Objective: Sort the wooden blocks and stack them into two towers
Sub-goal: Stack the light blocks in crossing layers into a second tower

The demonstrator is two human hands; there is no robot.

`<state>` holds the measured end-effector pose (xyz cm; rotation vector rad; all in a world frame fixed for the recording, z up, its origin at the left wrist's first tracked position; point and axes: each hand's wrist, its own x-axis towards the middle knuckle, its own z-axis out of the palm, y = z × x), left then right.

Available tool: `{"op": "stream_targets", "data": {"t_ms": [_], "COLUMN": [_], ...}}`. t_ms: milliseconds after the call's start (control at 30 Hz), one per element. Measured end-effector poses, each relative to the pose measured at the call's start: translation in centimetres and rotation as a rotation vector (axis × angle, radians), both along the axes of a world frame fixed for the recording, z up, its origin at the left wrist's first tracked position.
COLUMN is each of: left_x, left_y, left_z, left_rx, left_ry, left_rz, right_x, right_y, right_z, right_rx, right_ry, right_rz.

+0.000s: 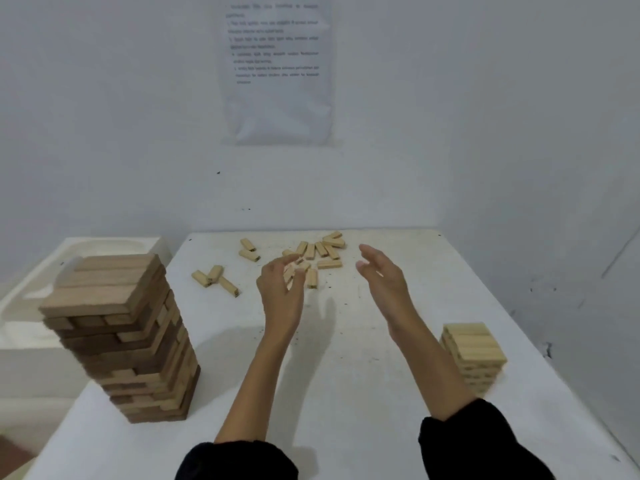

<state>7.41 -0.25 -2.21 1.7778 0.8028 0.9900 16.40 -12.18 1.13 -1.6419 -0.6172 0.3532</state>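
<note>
A tall tower of large brown blocks (128, 337) stands at the table's left edge. A short tower of small pale blocks (472, 355) stands at the right. Several loose pale blocks (320, 252) lie scattered at the far middle of the table, with three more (214, 278) to their left. My left hand (282, 289) hovers over the near edge of the scattered pile, fingers loosely curled, holding nothing that I can see. My right hand (384, 278) is raised just right of the pile, fingers straight and empty.
The white table (346, 375) sits against a white wall with a printed sheet (277, 67) taped above. A white foam box (31, 306) stands beside the table on the left. The table's right edge runs close to the side wall.
</note>
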Motion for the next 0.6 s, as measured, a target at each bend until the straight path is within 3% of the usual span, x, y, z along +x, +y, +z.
{"op": "stream_targets", "data": {"t_ms": [133, 333, 467, 600], "left_x": [-2.1, -2.6, -2.7, -2.6], "left_y": [4.2, 7.2, 8.4, 8.8], "left_z": [-4.3, -6.0, -6.1, -6.2], "left_rx": [0.172, 0.187, 0.200, 0.186], "left_ry": [0.217, 0.314, 0.476, 0.524], "left_rz": [0.256, 0.318, 0.307, 0.302], "right_x": [-0.6, 1.2, 2.6, 3.5], "right_y": [5.8, 10.0, 12.0, 12.2], "right_z": [-5.2, -8.6, -8.4, -9.4], "right_rx": [-0.205, -0.559, -0.622, -0.449], "right_ry": [-0.061, -0.493, -0.531, -0.484], "right_rz": [0.009, -0.016, -0.095, -0.181]}}
